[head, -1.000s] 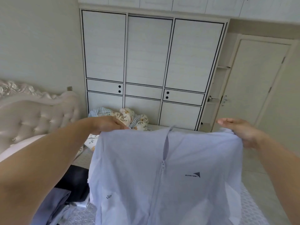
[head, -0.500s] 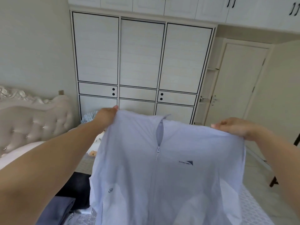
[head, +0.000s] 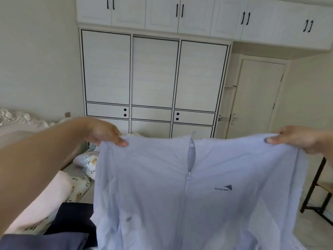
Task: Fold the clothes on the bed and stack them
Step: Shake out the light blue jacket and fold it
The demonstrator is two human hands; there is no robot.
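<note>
I hold up a thin pale lilac zip jacket (head: 162, 192), spread wide with its front facing me. My left hand (head: 106, 131) pinches its left shoulder and my right hand (head: 297, 139) pinches its right shoulder. The zip runs down the middle and a small dark logo sits on the chest. The jacket hangs in the air above the bed and hides most of the mattress. A dark navy garment (head: 72, 219) and a blue-grey one (head: 45, 241) lie on the bed at the lower left.
A leaf-print quilt (head: 86, 165) and a pale pink pillow (head: 48, 199) lie toward the padded headboard (head: 19, 118) on the left. A white wardrobe (head: 155, 78) fills the far wall, with a door (head: 257, 101) beside it. A dark-framed table (head: 319, 193) stands at the right.
The view has tilted upward, showing the upper cabinets. Both hands have spread a little wider, pulling the jacket's shoulders taut, and they still hold it up.
</note>
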